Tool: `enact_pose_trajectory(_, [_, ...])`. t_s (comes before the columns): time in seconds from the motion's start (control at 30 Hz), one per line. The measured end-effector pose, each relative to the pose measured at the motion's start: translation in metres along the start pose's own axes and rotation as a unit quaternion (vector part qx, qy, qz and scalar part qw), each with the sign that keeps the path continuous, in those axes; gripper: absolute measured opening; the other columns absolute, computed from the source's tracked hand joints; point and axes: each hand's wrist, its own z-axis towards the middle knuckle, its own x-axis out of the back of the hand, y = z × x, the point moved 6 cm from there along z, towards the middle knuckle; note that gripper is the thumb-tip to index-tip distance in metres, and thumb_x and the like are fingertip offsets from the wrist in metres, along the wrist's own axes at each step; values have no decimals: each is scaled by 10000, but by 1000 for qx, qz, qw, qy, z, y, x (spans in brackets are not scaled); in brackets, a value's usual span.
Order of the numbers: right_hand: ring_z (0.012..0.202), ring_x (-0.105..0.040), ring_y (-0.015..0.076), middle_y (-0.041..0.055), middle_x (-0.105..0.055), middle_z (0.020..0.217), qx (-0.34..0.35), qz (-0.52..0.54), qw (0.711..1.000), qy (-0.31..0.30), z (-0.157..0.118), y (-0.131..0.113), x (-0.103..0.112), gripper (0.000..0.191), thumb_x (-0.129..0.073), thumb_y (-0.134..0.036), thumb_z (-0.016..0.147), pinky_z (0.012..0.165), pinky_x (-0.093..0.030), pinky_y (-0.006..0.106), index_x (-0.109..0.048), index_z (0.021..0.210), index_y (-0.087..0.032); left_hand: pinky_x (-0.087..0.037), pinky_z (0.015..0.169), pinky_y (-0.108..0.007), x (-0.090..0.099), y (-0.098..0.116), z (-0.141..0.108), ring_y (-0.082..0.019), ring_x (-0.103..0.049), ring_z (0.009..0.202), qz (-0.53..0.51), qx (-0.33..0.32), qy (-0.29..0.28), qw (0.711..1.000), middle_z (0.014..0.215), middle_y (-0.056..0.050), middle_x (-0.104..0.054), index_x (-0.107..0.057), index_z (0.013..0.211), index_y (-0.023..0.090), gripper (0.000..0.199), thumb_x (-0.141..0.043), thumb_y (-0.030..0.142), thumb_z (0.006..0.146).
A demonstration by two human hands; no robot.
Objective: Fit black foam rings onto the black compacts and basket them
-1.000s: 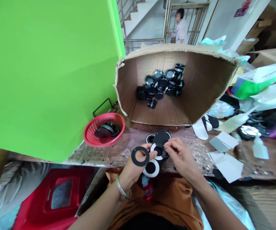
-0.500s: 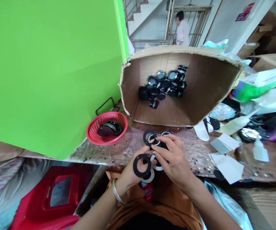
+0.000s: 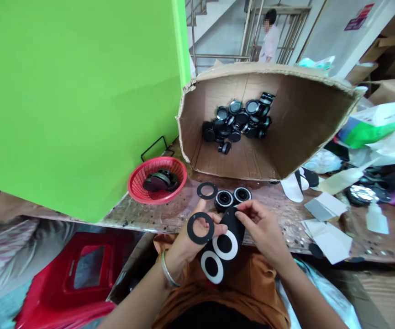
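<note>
My left hand (image 3: 186,242) holds a black ring (image 3: 200,227) on its thumb side and the lower part of a black backing strip (image 3: 223,244) with white circles where rings were peeled off. My right hand (image 3: 264,228) pinches the strip's top end. On the worn wooden table (image 3: 156,212) just beyond lie a loose black ring (image 3: 207,190) and two round black parts (image 3: 232,198) side by side.
A cardboard box (image 3: 296,114) on its side holds several black round parts. A red basket (image 3: 158,179) with black pieces stands left. White paper sheets (image 3: 325,228), a small bottle (image 3: 375,215) and bags clutter the right. A green wall panel fills the left; a person stands far back by a gate.
A black ring now lies on the table next to the round parts. My right hand has come back to the strip's top end, and the strip hangs lower.
</note>
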Motion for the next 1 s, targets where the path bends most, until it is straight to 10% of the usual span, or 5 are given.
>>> enact_pose_trajectory(0.3, [1125,-499,258,99,-581,1124,173,-167,971,12,-26,-29,2,116,-620,-174,848,970,-423,462,-684,935,-217,-428,555,-187,-14,8,2,-97,-535,616,76,-31,50,995,724,58,-554,-345,1308,239,728,-740,252,697])
enact_pose_trajectory(0.63, [936,-571,178,41,-570,935,-38,4,997,72,-26,11,49,126,-618,-242,828,856,-460,317,-681,732,-190,-462,569,-215,-45,-5,21,-137,-620,655,113,12,37,993,853,5,-665,-388,1241,237,676,-751,282,672])
enact_pose_trajectory(0.87, [827,-552,154,21,-550,860,-88,67,994,18,-40,41,75,153,-648,-317,803,744,-453,282,-716,731,-200,-367,504,-183,-84,-21,29,-97,-519,544,126,71,-72,987,706,46,-642,-404,1344,227,755,-768,295,685])
enact_pose_trajectory(1.0, [650,-510,127,-12,-552,704,-146,152,952,224,-53,76,147,242,-667,-429,771,619,-436,247,-653,738,-189,-395,514,-177,-89,-29,44,-112,-568,580,167,50,-29,984,670,54,-608,-472,1293,199,729,-793,267,642])
